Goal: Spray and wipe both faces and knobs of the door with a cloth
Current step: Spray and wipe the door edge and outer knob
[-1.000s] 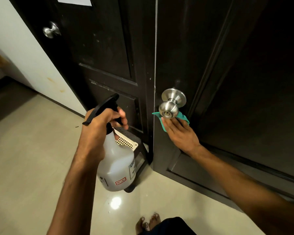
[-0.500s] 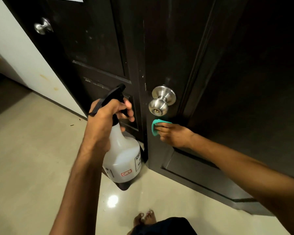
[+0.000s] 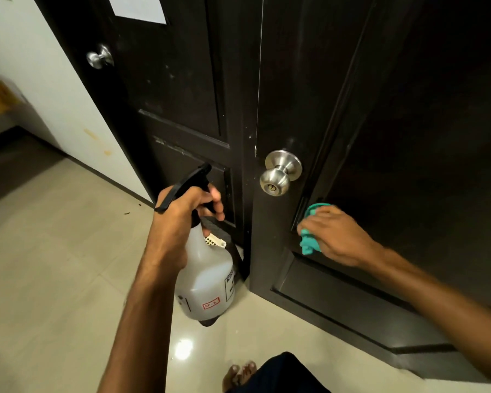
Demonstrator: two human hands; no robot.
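A dark brown door (image 3: 408, 137) fills the right half, with a round steel knob (image 3: 277, 177) near its left edge. My right hand (image 3: 336, 236) presses a teal cloth (image 3: 309, 243) against the door face, below and to the right of the knob. My left hand (image 3: 182, 219) grips the black trigger head of a white spray bottle (image 3: 207, 279), held in the air left of the door's edge. The nozzle points up toward the door.
A second dark door (image 3: 167, 80) stands behind on the left, with its own steel knob (image 3: 98, 58) and a white paper sheet (image 3: 138, 8). A white wall (image 3: 54, 89) runs left of it. Glossy beige floor tiles (image 3: 54, 265) lie below. My bare feet (image 3: 240, 374) show at the bottom.
My right hand slid the cloth from just under the knob to the right, onto the door's panel edge. The left hand kept holding the bottle at about the same place.
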